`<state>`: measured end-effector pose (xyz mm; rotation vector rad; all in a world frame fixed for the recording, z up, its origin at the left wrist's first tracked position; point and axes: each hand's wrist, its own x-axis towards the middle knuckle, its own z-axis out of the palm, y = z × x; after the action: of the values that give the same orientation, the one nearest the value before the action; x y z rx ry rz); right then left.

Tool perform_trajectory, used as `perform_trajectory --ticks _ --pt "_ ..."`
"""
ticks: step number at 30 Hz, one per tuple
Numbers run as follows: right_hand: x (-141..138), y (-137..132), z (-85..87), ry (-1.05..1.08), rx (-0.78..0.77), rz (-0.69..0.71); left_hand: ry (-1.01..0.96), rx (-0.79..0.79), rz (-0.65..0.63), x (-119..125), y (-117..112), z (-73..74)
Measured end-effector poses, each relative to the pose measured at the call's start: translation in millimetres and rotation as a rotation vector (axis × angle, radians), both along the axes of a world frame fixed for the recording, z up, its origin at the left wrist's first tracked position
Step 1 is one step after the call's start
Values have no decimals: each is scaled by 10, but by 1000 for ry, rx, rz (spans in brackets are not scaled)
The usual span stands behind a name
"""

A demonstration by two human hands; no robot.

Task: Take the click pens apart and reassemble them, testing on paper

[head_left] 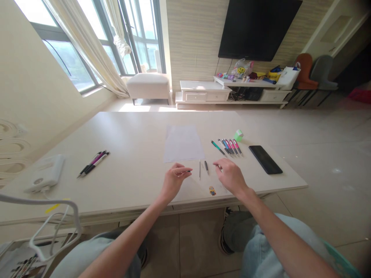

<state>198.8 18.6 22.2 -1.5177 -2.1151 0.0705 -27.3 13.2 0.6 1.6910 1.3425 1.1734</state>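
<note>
Pinching a small dark piece with our left hand, we judge the black tapered pen barrel on the white table light, stiff, best taken mid-length; our right hand is curled, contents unclear.

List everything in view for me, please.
Table: one, white, centre
Paper: one or more, white, mid-table
Right pens: several, mixed, right of paper
Left pens: about three, mixed, table's left
Phone: one, black, table's right
Block: one, green-white, behind right pens
Rod: one, silvery, near paper
Pen part: one, dark, beside rod
Sticker: one, yellow-dark, near edge
Socket box: one, white, far left
TV: one, black, back wall
TV stand: one, white, under TV
Windows: several, grey-framed, back left
Curtains: two, cream, by windows
Stool: one, cream, below windows
Chairs: two, orange and grey, back right
Legs: two, blue-green clothing, below table
Left hand: one, bare, pinching small dark piece
Right hand: one, bare, near pen part
</note>
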Motion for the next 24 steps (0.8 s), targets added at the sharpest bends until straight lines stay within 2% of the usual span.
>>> perform_trajectory --ticks 5,10,14,18,20,22,24 --pt "51 -23 63 -26 -49 -19 240 148 -41 33 33 -212" --pt "41 -52 90 -115 -159 -12 426 121 -54 33 74 -298" --pt "52 -60 114 -205 -320 -15 437 76 -36 45 55 -226" --pt "99 -77 136 -277 -514 18 342 -1 -49 52 -181 -38" --pt "123 -94 141 -279 -587 39 352 -73 -180 47 -388 33" --pt "137 -109 135 -281 -631 46 406 -184 -415 35 -620 42" --pt "139 -119 120 -292 -663 49 516 -293 -654 17 -842 -19"
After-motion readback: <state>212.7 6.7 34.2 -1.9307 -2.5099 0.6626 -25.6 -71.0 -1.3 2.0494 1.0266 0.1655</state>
